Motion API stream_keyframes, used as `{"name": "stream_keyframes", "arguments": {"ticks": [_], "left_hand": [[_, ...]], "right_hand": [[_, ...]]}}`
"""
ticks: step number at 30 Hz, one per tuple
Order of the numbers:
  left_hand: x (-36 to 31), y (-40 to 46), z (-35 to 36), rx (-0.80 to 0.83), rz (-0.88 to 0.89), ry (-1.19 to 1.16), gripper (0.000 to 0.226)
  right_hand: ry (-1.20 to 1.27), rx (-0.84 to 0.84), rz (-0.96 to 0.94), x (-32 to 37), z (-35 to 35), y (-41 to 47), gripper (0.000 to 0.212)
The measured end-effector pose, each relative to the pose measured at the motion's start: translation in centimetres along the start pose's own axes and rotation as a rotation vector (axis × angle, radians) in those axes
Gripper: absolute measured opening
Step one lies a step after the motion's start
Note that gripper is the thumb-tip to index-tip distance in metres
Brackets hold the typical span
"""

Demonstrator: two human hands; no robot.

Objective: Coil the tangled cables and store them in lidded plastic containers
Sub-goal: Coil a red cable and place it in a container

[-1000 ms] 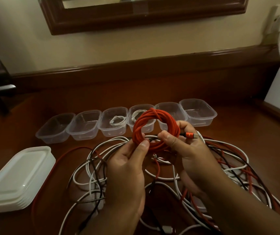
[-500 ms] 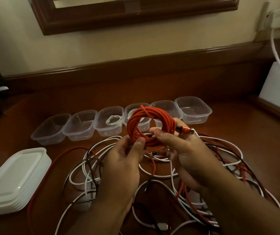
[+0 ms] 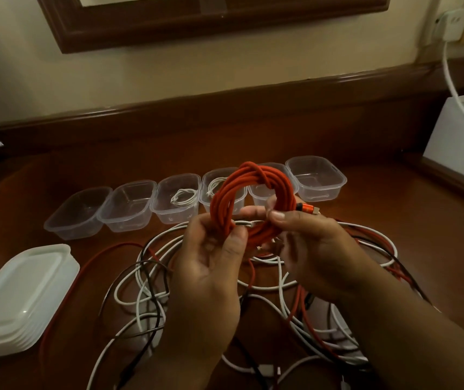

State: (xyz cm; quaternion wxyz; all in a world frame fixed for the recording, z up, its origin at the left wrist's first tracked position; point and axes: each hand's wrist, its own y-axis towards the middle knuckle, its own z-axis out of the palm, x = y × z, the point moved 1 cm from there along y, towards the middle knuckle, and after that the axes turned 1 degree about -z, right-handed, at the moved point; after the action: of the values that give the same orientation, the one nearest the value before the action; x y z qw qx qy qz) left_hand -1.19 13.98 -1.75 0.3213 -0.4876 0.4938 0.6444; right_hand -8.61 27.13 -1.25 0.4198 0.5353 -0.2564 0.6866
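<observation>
The left hand (image 3: 211, 266) pinches the lower left of an orange cable coil (image 3: 250, 204) while the right hand (image 3: 312, 249) grips its lower right, the coil held upright above a tangle of cables (image 3: 152, 280), white, black and red, on the dark reddish-brown wooden table (image 3: 394, 204). Behind the coil stands a row of clear containers (image 3: 129, 205), two of them with a small white cable inside, and a stack of white lids (image 3: 17, 299) lies at the left near a cream wall (image 3: 169, 71) with a dark wooden frame (image 3: 225, 21); no writing can be read
</observation>
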Motion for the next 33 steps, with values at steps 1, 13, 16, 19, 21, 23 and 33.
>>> {"name": "stream_keyframes", "arguments": {"ticks": [1, 13, 16, 19, 21, 23, 33], "left_hand": [[-0.1, 0.0, 0.1, -0.003, -0.014, -0.027, 0.011], [1.0, 1.1, -0.4, -0.173, -0.131, -0.229, 0.024], [1.1, 1.3, -0.4, -0.174, -0.187, -0.348, 0.024], [1.0, 1.4, -0.3, -0.161, -0.226, -0.387, 0.034], [0.9, 1.4, -0.3, -0.163, -0.247, -0.423, 0.043], [0.9, 1.4, -0.3, -0.161, -0.259, -0.446, 0.046], [1.7, 1.0, 0.4, -0.146, -0.251, -0.286, 0.063]], "right_hand": [[0.001, 0.006, 0.001, -0.1, -0.2, 0.0, 0.026], [0.175, -0.088, 0.120, -0.7, 1.0, 0.3, 0.038], [0.206, -0.095, 0.193, -1.3, 1.1, 0.2, 0.037], [0.238, -0.120, 0.230, -1.6, 1.0, 0.4, 0.046], [0.228, -0.131, 0.233, -1.5, 1.2, 0.4, 0.044], [0.200, -0.161, 0.231, -1.5, 1.4, 0.5, 0.041], [-0.450, -0.327, -0.122, -1.3, 1.3, 0.1, 0.026]]}}
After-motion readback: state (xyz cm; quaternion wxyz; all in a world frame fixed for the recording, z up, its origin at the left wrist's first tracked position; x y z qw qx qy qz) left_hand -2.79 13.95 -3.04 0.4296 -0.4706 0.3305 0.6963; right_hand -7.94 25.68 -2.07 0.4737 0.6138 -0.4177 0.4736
